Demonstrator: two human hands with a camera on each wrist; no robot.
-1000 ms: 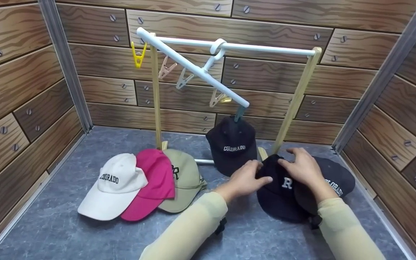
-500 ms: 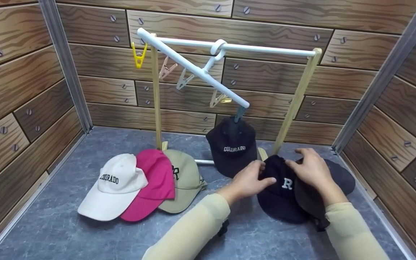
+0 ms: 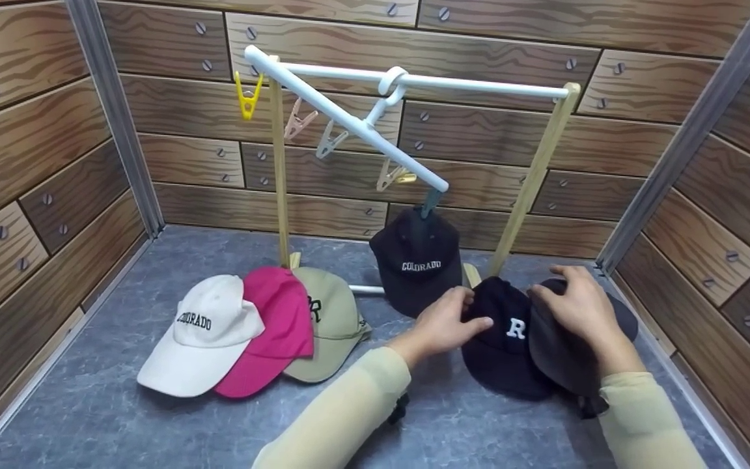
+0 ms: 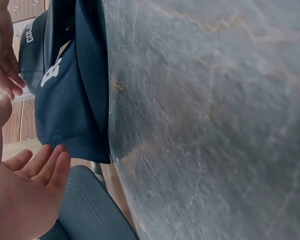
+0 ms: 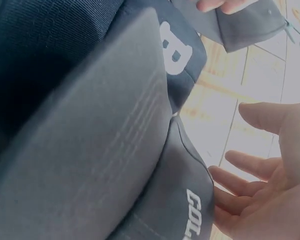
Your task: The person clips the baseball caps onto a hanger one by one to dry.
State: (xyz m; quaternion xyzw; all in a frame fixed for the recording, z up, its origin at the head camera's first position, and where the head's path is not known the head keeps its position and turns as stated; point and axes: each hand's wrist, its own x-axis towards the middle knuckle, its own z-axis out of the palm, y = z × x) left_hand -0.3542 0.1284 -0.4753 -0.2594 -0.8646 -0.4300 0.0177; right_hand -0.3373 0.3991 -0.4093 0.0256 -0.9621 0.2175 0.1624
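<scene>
A navy baseball cap (image 3: 493,332) with a white R lies on the right of the table, its brim toward me. My left hand (image 3: 443,320) is at its left side, with relaxed fingers close to the crown in the left wrist view. A dark grey baseball cap (image 3: 560,352) overlaps the navy one on the right. Over its crown is my right hand (image 3: 580,306), thumb spread from the fingers; in the right wrist view the fingertips (image 5: 219,175) are right at the crown's edge by the white lettering. Neither palm holds anything.
A black COLORADO cap (image 3: 417,267) hangs from a dark green clip (image 3: 431,202) on a tilted white hanger (image 3: 349,120). Several other clips dangle there. White (image 3: 199,332), pink (image 3: 277,326) and olive (image 3: 329,319) caps overlap at left. A wooden post (image 3: 534,182) stands behind the navy cap.
My right hand has moved right, from the navy cap's crown to over the grey cap, whose lettering it now covers in the head view. The left hand has hardly moved.
</scene>
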